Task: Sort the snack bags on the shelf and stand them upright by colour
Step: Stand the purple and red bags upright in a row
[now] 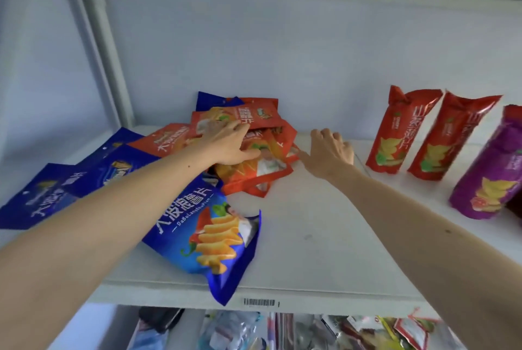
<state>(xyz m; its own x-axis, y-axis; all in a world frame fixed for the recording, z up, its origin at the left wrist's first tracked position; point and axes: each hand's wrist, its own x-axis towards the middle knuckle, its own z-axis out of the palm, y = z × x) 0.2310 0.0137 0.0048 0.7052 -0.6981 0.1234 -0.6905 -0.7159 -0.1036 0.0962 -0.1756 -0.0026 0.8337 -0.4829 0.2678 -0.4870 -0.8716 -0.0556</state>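
A heap of red snack bags [265, 164] lies flat at the back middle of the white shelf [310, 236]. My left hand [228, 146] rests on the heap, fingers spread over a red bag. My right hand [330, 152] hovers just right of the heap, fingers loosely curled, holding nothing. Several blue bags lie flat on the left; the nearest blue bag [214, 239] overhangs the shelf's front edge. Two red bags [395, 135] [443, 143] stand upright at the right, with a purple bag [491, 169] standing beside them.
The shelf's back wall and left post [104, 67] close in the space. Bare shelf surface lies between the heap and the standing bags. A lower shelf [310, 332] holds mixed packets. A barcode label [258, 302] is on the front edge.
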